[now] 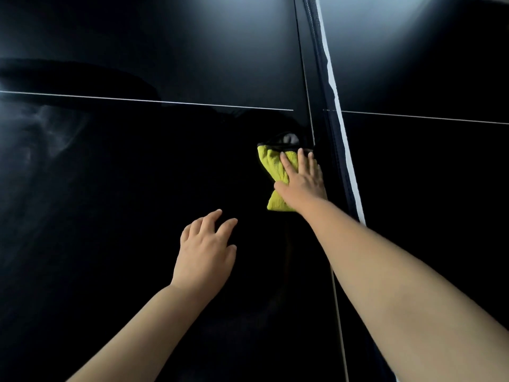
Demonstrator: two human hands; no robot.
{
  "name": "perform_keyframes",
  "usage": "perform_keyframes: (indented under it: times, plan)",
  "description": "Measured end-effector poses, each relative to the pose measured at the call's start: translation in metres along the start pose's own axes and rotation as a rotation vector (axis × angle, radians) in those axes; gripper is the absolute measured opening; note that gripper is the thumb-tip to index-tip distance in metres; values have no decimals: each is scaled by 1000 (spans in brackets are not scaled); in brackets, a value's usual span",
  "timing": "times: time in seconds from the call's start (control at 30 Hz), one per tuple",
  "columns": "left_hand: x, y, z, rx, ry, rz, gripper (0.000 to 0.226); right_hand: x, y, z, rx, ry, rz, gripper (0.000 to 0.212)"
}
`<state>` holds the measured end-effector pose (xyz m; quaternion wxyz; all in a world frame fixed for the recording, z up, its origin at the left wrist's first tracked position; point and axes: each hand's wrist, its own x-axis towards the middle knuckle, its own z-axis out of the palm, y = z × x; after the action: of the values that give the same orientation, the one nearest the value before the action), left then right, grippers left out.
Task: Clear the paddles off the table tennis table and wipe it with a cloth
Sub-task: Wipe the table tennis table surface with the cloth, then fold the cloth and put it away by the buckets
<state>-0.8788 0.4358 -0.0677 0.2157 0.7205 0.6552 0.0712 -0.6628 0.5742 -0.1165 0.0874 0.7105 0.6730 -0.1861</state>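
Head view: presses yellow cloth (275,172) flat on the table (137,161) with the right hand (301,180), fingers straight, just beside the net (334,117), long axis parallel to it. Holds left hand (205,252) loosely spread, empty, nearer the body, left of cloth.

Right hand (301,183) stretched far forward, palm down, fingers straight and pressing; left hand (205,252) nearer, loosely spread, perhaps resting on fingertips.

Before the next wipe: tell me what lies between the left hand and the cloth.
Only bare dark table lies between the left hand and the cloth under the right hand; the head view shows nothing on that stretch.
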Motion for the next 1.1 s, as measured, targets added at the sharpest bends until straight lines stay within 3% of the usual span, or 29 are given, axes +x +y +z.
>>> perform_keyframes:
  times: [0.33,0.53,0.77,0.93,1.1]
  plan:
    - [-111,-22,-26,-16,-49,169,53,-263,-7,88,40,-14,114,72]
    - [-184,-57,-49,-3,-35,262,52,-412,-28,146,186,-19,321,73]
    - [-266,-79,-59,12,-35,400,55,-519,-71,174,272,-50,523,75]
    - [-314,-82,-64,3,-57,486,55,-562,-98,169,560,149,616,69]
    - [-348,-70,-72,6,-73,554,55,-588,-113,137,731,355,556,74]
